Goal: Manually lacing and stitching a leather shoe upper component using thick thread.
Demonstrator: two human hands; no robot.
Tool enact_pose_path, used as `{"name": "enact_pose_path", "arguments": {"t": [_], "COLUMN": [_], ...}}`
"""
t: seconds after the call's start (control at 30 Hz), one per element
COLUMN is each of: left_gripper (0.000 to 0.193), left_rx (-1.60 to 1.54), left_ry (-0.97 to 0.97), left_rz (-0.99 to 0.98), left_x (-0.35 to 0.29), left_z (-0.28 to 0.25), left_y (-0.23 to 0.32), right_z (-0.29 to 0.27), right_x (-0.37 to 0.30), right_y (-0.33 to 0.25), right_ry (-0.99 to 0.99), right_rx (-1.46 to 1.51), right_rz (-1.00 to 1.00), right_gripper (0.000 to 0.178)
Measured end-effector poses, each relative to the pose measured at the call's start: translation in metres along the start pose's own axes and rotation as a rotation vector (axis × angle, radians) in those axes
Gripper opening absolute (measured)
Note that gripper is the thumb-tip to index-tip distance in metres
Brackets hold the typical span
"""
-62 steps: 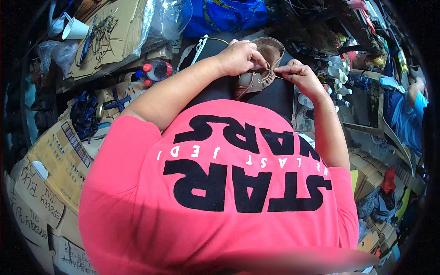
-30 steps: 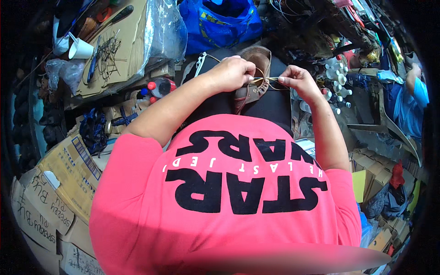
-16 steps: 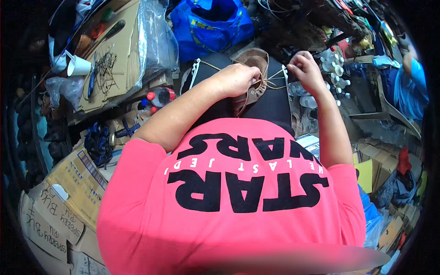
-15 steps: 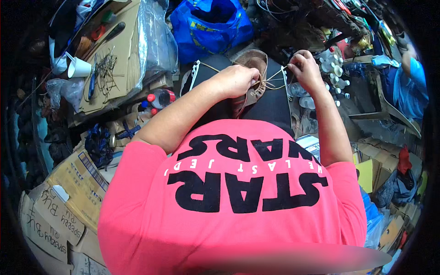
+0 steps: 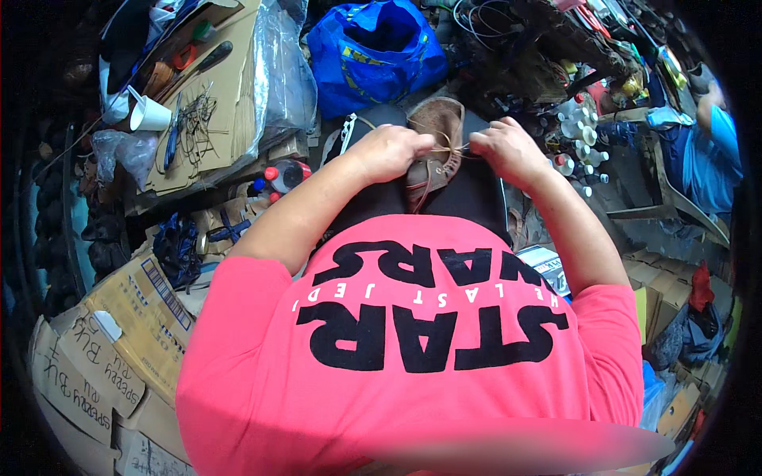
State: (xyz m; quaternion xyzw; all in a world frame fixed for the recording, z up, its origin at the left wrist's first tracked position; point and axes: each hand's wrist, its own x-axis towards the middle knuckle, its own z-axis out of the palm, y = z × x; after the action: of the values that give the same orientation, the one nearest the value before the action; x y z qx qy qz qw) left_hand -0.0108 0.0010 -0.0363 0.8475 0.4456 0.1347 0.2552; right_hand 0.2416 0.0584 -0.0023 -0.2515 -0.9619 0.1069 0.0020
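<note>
A brown leather shoe (image 5: 423,176) rests between my thighs, its fuzzy tan inside turned up at the far end. Thin tan cord (image 5: 449,149) runs across it, meeting at the row of stitches along its right edge. My left hand (image 5: 397,151) is closed on one length of the cord, just left of the shoe. On the other side my right hand (image 5: 508,152) is a fist, gripping another length close to the shoe. Both hands are at about the same height, drawn up near the seam. What lies inside the fingers is mostly hidden.
A blue bag (image 5: 337,79) stands beyond my knees. At left, stacked cardboard (image 5: 230,119) carries a white cup (image 5: 149,113), dark wires (image 5: 196,123) and hand tools. Several plastic bottles (image 5: 583,131) crowd the right side. Another person's blue clothing (image 5: 714,166) shows at far right.
My left hand has moved from over the shoe to its left side. My right hand has come down and closer in, and the spread strands are now drawn together at the seam.
</note>
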Motion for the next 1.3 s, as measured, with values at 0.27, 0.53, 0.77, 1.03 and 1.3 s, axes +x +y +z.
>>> {"name": "enact_pose_path", "arguments": {"t": [0.27, 0.53, 0.77, 1.03, 1.3], "left_gripper": [0.015, 0.012, 0.014, 0.026, 0.051], "left_rx": [-0.56, -1.477, 0.214, 0.473, -0.32], "left_ry": [0.444, -0.131, 0.526, 0.822, 0.11], "left_rz": [-0.347, 0.031, -0.556, -0.695, -0.212], "left_x": [-0.056, -0.008, -0.164, -0.187, -0.025], "left_z": [-0.072, -0.051, -0.164, -0.176, -0.012], "left_y": [0.001, 0.075, -0.054, -0.074, 0.012], "right_z": [-0.006, -0.035, -0.011, 0.007, 0.047], "right_x": [-0.04, 0.014, -0.181, -0.264, -0.042], "right_y": [0.045, -0.039, 0.082, 0.122, -0.019], "right_ry": [0.475, 0.202, -0.035, 0.194, 0.134], "right_rx": [1.371, 1.758, 0.336, 0.168, 1.341], "right_rz": [0.585, 0.141, 0.966, 1.195, 0.462], "right_gripper": [0.016, 0.028, 0.032, 0.052, 0.029]}}
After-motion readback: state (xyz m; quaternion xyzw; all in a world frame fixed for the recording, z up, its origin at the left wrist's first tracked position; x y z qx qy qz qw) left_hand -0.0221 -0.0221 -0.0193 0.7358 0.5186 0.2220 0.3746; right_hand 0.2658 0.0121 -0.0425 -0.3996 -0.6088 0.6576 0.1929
